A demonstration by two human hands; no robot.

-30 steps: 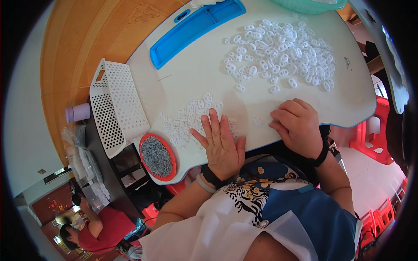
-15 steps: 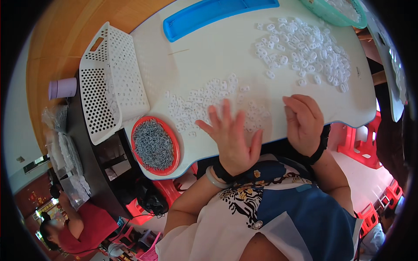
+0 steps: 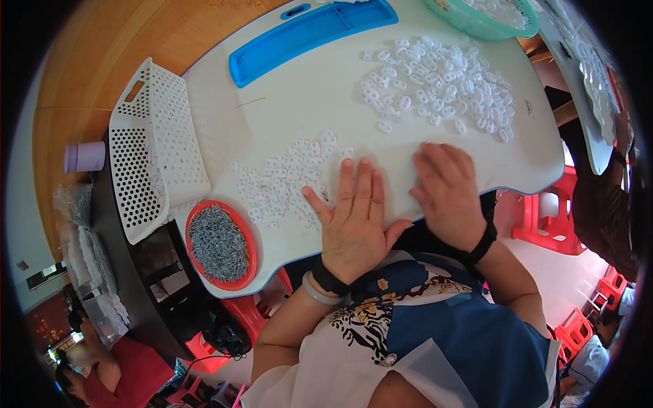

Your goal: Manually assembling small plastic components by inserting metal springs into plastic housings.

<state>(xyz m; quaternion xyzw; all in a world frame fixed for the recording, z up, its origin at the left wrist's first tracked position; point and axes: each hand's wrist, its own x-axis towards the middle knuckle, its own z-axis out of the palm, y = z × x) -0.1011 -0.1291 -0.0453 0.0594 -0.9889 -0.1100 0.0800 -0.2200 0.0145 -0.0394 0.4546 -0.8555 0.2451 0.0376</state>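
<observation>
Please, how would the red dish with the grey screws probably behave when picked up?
The red dish is probably heavy for its size, since metallic-looking grey screws fill it. Those loose screws could spill if it tilts. Wide and shallow-looking, it probably would not tip easily.

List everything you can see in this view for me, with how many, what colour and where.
Table: one, white with blue edge, centre
Larger two-holed pieces: many, white, far right tabletop
Small pieces: many, white, left of the hands
Tray: one, blue, far side
Basket: one, green, far right edge
Perforated basket: one, white, left
Dish: one, red, near left corner
Small slender pieces: many, grey, in the dish
Thin stick: one, tan, below the tray
Cup-like container: one, lavender, far left
Stools: several, red, both sides
Co-worker: one, red top, lower left
Left hand: one, dark wristband, fingers spread
Right hand: one, dark wristband, blurred
</observation>
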